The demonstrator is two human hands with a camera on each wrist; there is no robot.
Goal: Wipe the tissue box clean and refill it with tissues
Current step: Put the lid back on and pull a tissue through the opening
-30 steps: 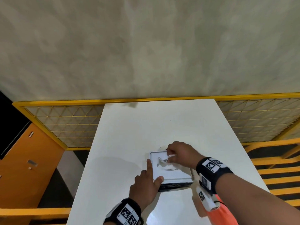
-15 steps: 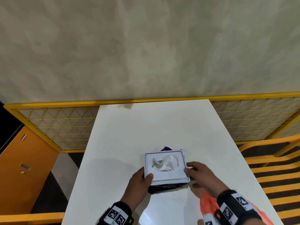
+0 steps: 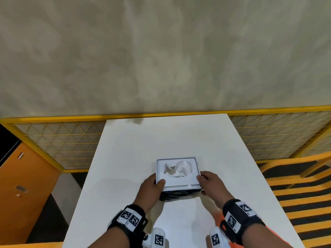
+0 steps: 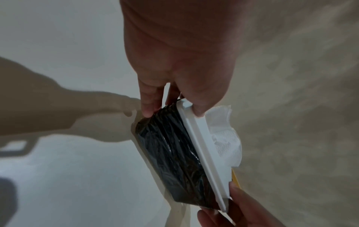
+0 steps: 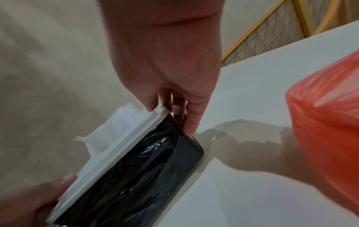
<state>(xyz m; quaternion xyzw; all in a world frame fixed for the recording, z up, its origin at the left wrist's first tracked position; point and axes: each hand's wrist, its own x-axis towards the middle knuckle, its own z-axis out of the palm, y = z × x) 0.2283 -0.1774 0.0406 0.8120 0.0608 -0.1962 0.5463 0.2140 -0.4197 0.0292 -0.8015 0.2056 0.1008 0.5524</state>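
Observation:
The tissue box [image 3: 179,183] has a white lid and a black body [image 4: 170,152] and sits on the white table [image 3: 161,140]. White tissue [image 3: 179,169] sticks up through the lid's opening, also seen as tissue [image 4: 225,135] and tissue [image 5: 108,132] in the wrist views. My left hand [image 3: 151,187] grips the box's left side, thumb on the lid and fingers down the black wall. My right hand [image 3: 208,185] grips the right side the same way, thumb [image 5: 153,101] on the lid's rim.
An orange-red plastic bag [image 5: 328,119] lies on the table near my right wrist. A yellow-framed mesh fence [image 3: 57,140] runs behind the table. An orange cabinet [image 3: 21,185] stands at the left and yellow rails [image 3: 295,176] at the right.
My right hand left the tissue in the lid's opening and came down to the box's right side. My left hand shifted from the near left corner to a side grip. The view tilted down.

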